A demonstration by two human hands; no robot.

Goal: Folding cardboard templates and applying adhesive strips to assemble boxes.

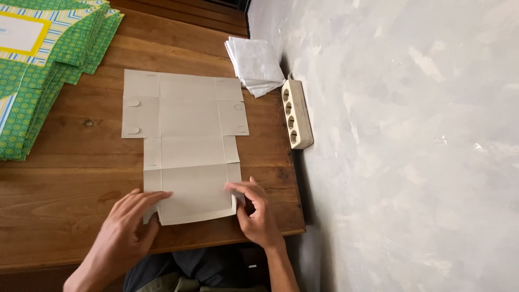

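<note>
While the flat grey cardboard cutout [186, 143] lies spread plain side up on the wooden table [70, 178], both hands are working its near end. It sits in the right half of the tabletop, its near panel close to the front edge. The left hand [130, 219] comes in from the lower left, palm down, fingers stretched out and pressed flat over the near left corner, thumb tucked beside the small side flap. The right hand [254, 211] comes up from below, fingers curled, fingertips and thumb pinching the narrow flap at the near right corner and lifting it a little.

Further out, a stack of green patterned sheets [38, 70] fills the far left corner, well apart from the cutout. A pile of white paper [257, 65] sits at the far right, just beyond the cutout's top corner. A cream power strip [297, 113] lies along the right table edge, against the grey wall [411, 146], near the cutout's right flap. Bare wood lies open to the left of the cutout; on the right there is only a thin strip before the table edge and wall.
</note>
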